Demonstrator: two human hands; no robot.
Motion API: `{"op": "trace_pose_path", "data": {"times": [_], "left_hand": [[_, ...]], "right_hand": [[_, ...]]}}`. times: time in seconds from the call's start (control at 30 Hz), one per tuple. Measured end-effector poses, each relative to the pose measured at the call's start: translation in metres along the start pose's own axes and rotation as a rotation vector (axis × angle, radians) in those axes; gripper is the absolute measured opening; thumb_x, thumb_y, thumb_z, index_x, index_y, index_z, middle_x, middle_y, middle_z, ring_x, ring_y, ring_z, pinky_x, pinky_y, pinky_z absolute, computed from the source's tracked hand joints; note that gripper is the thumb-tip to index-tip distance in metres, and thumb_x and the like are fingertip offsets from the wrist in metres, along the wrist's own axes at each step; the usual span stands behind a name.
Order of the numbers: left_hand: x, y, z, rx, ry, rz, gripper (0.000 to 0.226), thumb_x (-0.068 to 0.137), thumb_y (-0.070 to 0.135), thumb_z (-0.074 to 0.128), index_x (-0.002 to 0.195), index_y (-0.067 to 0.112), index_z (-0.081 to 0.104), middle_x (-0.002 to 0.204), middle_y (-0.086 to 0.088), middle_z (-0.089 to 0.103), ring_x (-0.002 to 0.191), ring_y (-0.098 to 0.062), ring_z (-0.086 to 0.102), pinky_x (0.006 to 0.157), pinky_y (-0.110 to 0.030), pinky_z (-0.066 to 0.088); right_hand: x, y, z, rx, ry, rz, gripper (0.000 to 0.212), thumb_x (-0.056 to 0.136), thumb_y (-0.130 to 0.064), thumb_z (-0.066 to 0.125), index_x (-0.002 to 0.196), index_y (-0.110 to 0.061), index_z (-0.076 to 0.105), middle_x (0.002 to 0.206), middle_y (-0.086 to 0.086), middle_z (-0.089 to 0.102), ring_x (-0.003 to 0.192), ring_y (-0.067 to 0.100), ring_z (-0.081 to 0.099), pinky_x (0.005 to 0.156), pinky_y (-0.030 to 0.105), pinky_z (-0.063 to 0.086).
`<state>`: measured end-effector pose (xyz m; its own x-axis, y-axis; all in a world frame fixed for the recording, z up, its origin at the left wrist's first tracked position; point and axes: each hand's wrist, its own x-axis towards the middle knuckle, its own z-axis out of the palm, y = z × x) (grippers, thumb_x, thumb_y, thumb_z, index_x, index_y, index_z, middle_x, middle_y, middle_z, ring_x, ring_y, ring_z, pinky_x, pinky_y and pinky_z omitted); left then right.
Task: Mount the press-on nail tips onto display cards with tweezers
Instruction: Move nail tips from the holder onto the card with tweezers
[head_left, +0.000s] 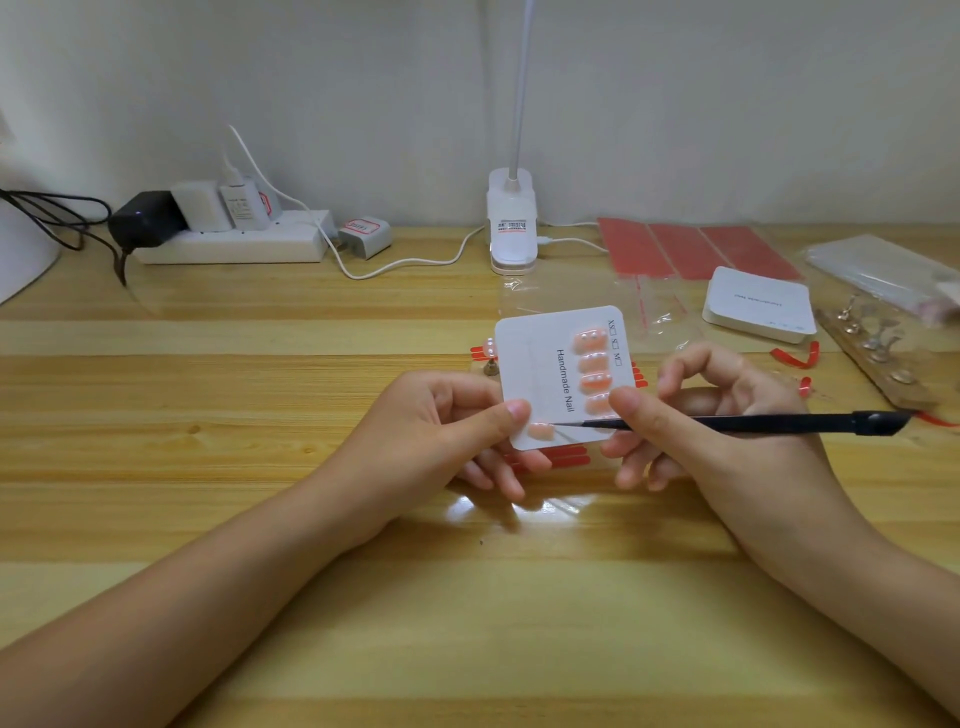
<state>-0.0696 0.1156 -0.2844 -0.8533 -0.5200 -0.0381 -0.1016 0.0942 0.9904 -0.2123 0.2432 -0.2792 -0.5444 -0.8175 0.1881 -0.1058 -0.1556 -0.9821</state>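
Observation:
A white display card (535, 374) printed "Handmade Nail" is held above the wooden desk. My left hand (447, 431) grips its lower left corner, thumb on top. Several peach nail tips (589, 340) with small pearls sit in a column on the card's right side. One more peach nail tip (539, 429) lies near the card's lower left edge. My right hand (727, 410) holds black tweezers (753, 422), whose fine point touches that lower nail tip. My right thumb presses on the card's right edge.
Under the card lie red adhesive strips (558, 460) and a nail stand (490, 364). A stack of blank cards (758, 304), red sheets (696, 249), clear bags (566, 293) and a wooden holder strip (878, 358) are on the right. A clip lamp (511, 228) and a power strip (234, 244) stand at the back.

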Motion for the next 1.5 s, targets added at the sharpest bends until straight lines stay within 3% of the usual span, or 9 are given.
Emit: {"op": "trace_pose_path", "data": {"times": [0.43,0.57,0.7,0.93,1.17,1.5], "left_hand": [[0.001,0.000,0.001,0.047,0.034,-0.014,0.021,0.090,0.017,0.054,0.076,0.014,0.068,0.071,-0.004,0.073,0.050,-0.009,0.063,0.048,-0.013,0.047],[0.001,0.001,0.003,0.073,0.044,-0.024,0.021,0.091,0.014,0.053,0.075,0.012,0.068,0.069,-0.004,0.072,0.048,-0.009,0.063,0.047,-0.012,0.046],[0.001,0.001,0.003,0.080,0.063,-0.020,0.024,0.091,0.012,0.053,0.071,0.013,0.065,0.067,-0.005,0.072,0.046,-0.010,0.062,0.046,-0.013,0.046],[0.000,0.003,0.003,0.052,0.031,-0.012,0.032,0.092,0.011,0.051,0.064,0.018,0.065,0.065,-0.006,0.070,0.044,-0.009,0.059,0.046,-0.014,0.047],[0.000,0.003,0.003,0.049,0.020,-0.007,0.028,0.091,0.013,0.051,0.067,0.018,0.064,0.065,-0.005,0.070,0.044,-0.008,0.058,0.045,-0.013,0.045],[0.001,0.002,0.002,0.029,0.020,-0.011,0.032,0.091,0.016,0.052,0.063,0.020,0.067,0.068,-0.005,0.072,0.044,-0.008,0.058,0.046,-0.013,0.046]], "right_hand": [[0.000,0.004,0.000,-0.005,-0.035,-0.050,0.030,0.058,-0.033,0.070,0.073,-0.017,0.050,0.060,0.013,0.069,0.040,0.018,0.060,0.039,0.018,0.045],[-0.002,0.006,0.001,-0.055,-0.065,-0.134,0.015,0.066,-0.028,0.069,0.068,-0.029,0.053,0.061,0.010,0.068,0.042,0.015,0.060,0.043,0.017,0.046],[-0.006,0.004,0.003,-0.120,-0.109,-0.216,0.016,0.072,-0.022,0.067,0.071,-0.028,0.052,0.062,0.011,0.068,0.044,0.013,0.061,0.043,0.017,0.046],[0.005,0.003,-0.007,0.165,-0.013,-0.015,0.022,0.061,-0.020,0.068,0.071,-0.014,0.049,0.053,0.011,0.065,0.036,0.011,0.053,0.037,0.014,0.041],[0.006,0.006,-0.002,0.111,-0.071,-0.017,0.028,0.059,-0.029,0.070,0.071,-0.017,0.048,0.055,0.011,0.066,0.033,0.010,0.047,0.036,0.013,0.033],[0.004,0.007,-0.002,0.110,-0.083,-0.015,0.023,0.059,-0.028,0.069,0.066,-0.018,0.049,0.057,0.014,0.066,0.033,0.010,0.044,0.038,0.012,0.035]]}}
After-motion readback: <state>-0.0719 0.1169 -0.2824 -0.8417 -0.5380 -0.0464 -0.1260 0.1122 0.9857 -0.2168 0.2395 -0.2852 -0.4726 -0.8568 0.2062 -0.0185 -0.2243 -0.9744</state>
